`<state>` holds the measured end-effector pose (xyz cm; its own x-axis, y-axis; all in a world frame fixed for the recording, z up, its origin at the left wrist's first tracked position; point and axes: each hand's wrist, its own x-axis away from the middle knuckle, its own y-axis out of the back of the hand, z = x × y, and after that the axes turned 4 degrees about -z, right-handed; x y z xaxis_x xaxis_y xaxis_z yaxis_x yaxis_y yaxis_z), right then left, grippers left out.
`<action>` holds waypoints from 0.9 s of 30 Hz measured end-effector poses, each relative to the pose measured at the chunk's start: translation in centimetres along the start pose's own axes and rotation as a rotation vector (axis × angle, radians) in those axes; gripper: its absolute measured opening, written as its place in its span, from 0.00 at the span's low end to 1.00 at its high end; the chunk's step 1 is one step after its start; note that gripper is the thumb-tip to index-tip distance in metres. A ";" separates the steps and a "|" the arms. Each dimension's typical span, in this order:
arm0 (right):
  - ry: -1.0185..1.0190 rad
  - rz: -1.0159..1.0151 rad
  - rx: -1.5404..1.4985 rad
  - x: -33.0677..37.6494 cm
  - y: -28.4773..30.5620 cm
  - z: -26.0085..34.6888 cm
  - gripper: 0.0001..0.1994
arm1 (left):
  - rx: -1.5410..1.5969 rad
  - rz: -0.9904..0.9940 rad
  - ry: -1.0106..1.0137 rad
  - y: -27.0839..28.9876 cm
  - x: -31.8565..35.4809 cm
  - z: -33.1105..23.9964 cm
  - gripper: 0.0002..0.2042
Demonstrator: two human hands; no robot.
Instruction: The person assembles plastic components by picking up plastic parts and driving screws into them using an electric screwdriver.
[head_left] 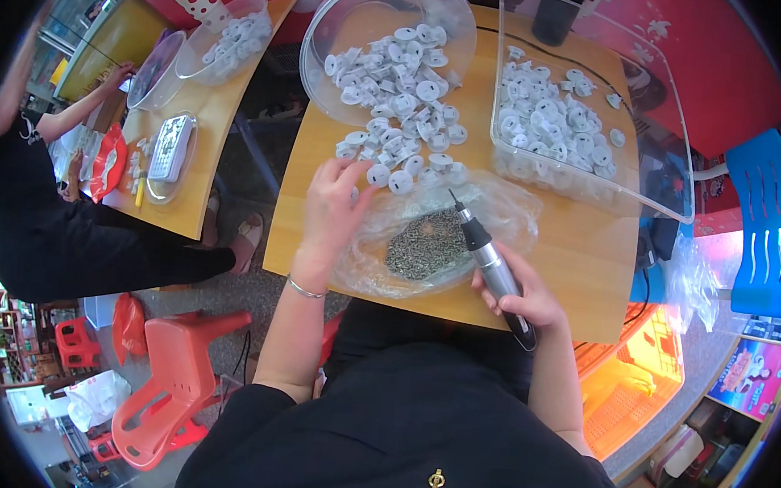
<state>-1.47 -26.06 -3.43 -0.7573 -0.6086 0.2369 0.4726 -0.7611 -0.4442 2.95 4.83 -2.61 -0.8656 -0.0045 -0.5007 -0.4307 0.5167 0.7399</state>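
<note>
My right hand (pixel 523 292) is wrapped round a silver and black electric screwdriver (pixel 494 270), its bit pointing up and away over the bag. At the near edge of the white pile, my left hand (pixel 335 207) pinches a white round plastic part (pixel 378 175) at its fingertips. Between my hands lies a clear plastic bag (pixel 354 260), spread open, with a heap of small metal screws (pixel 426 246) on it. Many more white plastic parts (pixel 401 75) spill toward me from a tipped clear round tub (pixel 317 56).
A clear rectangular bin (pixel 680 186) of white parts stands at the table's (pixel 576 273) right. An orange crate (pixel 637 375) and a blue chair (pixel 763 222) are to the right. A person (pixel 18 194) sits at another table (pixel 209 143) on the left, near a red chair (pixel 168 365).
</note>
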 end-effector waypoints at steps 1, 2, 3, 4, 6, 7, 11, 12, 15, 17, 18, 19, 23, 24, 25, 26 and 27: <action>0.000 0.001 -0.001 0.0 0.0 0.0 0.51 | -0.011 -0.052 -0.063 -0.3 -0.2 -0.3 0.15; -0.005 0.001 0.001 0.1 0.0 0.1 0.51 | -0.012 -0.052 -0.063 -0.5 -0.4 -0.6 0.15; -0.010 0.001 0.002 0.1 0.0 0.1 0.51 | -0.008 -0.031 -0.076 -0.9 -0.7 -0.9 0.13; -0.009 0.000 0.003 0.1 0.0 0.2 0.51 | -0.004 -0.010 -0.089 -1.1 -0.9 -1.2 0.12; -0.007 -0.004 -0.008 0.2 0.0 0.2 0.51 | -0.030 0.012 -0.084 -1.5 -1.0 -1.3 0.12; -0.006 -0.005 -0.008 0.2 -0.1 0.2 0.51 | -0.057 0.035 -0.077 -1.7 -1.0 -1.4 0.11; -0.032 -0.017 0.004 0.2 -0.1 0.2 0.52 | -0.067 0.038 -0.063 -1.8 -1.1 -1.7 0.10; -0.030 -0.010 -0.002 0.2 -0.1 0.2 0.52 | -0.016 0.007 -0.099 -1.9 -1.1 -1.6 0.09; -0.026 -0.006 -0.012 0.2 0.0 0.1 0.52 | 0.182 -0.042 -0.125 -1.7 -1.3 -2.0 0.08; -0.030 -0.009 -0.019 0.2 0.0 0.1 0.52 | 0.326 -0.060 -0.113 -1.2 -1.3 -3.0 0.08; -0.034 -0.012 -0.025 0.2 0.0 0.1 0.52 | 0.795 -0.021 0.135 -1.0 -1.2 -3.9 0.07; -0.034 -0.010 -0.025 0.2 0.0 0.1 0.52 | 1.258 0.018 0.395 -1.0 -1.1 -4.6 0.06; -0.016 0.007 -0.023 0.2 0.0 0.1 0.53 | 1.534 0.108 0.555 -2.1 -0.9 -5.2 0.05; -0.006 0.019 -0.014 0.1 0.0 0.1 0.53 | 1.567 0.128 0.600 -2.5 -0.7 -5.0 0.04; -0.006 0.018 -0.015 0.1 0.0 0.1 0.53 | 1.599 0.149 0.646 -2.7 -0.5 -4.9 0.04; -0.006 0.011 -0.001 0.1 -0.1 0.1 0.52 | 1.598 0.151 0.647 -2.9 -0.4 -4.8 0.04; -0.006 0.005 0.012 0.2 -0.2 0.1 0.52 | 1.632 0.147 0.681 -3.0 -0.3 -4.8 0.03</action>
<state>-1.62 -26.05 -3.19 -0.7521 -0.6138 0.2401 0.4819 -0.7606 -0.4351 3.27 -0.81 -2.58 -0.9955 0.0142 0.0940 -0.0465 0.7894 -0.6121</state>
